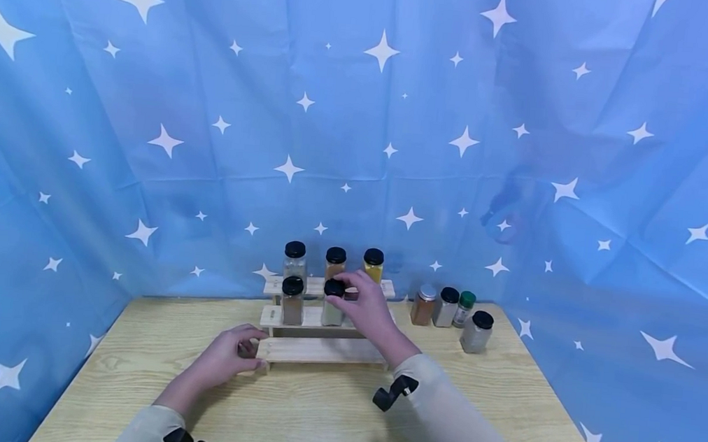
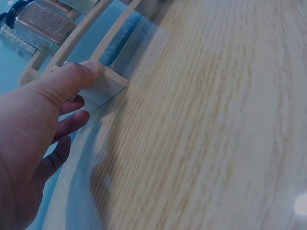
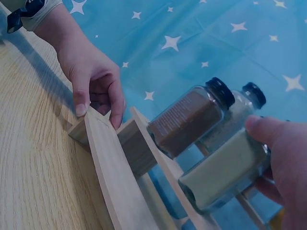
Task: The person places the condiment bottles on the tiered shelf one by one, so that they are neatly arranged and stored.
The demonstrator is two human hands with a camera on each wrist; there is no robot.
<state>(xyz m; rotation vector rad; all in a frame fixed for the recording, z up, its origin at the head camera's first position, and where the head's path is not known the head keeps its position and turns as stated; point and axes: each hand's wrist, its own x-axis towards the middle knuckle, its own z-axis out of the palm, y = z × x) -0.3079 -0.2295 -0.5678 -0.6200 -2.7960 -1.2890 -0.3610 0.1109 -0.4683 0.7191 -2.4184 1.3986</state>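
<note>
A three-step wooden rack (image 1: 317, 350) stands on the table. My left hand (image 1: 228, 356) grips the left end of its lowest step between thumb and fingers, as the left wrist view also shows. My right hand (image 1: 366, 310) pinches a black-lidded spice jar (image 3: 225, 175) with pale green contents near its top, at the middle step. To its left on that step stands a brown spice jar (image 1: 292, 307). Along the top step are a jar with pale contents (image 1: 294, 265), an orange-brown jar (image 1: 334, 268) and a yellow jar (image 1: 373, 270), all black-lidded.
Right of the rack on the table stand a reddish-brown jar with a whitish lid (image 1: 423, 308), a black-lidded jar (image 1: 445, 310), a small green-lidded jar (image 1: 463, 310) and a greyish jar (image 1: 476, 335). A blue starry curtain (image 1: 362, 123) hangs behind.
</note>
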